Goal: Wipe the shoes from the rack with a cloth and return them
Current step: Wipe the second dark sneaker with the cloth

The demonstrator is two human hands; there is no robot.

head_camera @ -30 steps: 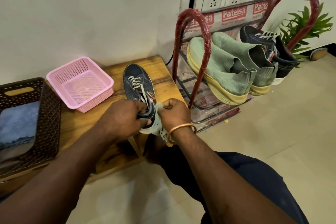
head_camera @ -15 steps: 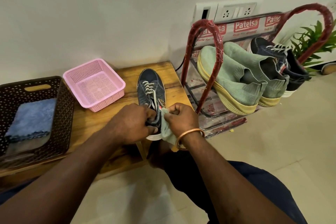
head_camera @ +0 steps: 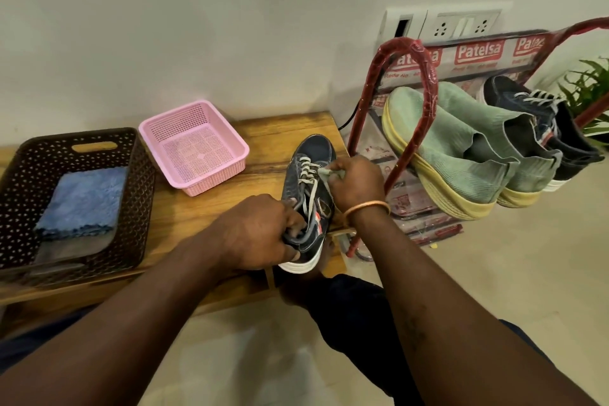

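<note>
Slid cloth, pinched in right hand, heel to laces; gripping navy sneaker, likely light, at collar with left hand.

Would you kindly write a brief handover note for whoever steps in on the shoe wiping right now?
Left hand grips the dark sneaker at its collar, steadying it on the wooden bench.
Right hand pinches the pale green cloth against the laces.
The rack holds two green shoes and the other dark shoe.
Done: one sneaker is off the rack, wiping under way.
Left: finish it and return it; whether the others are wiped cannot be told.
</note>
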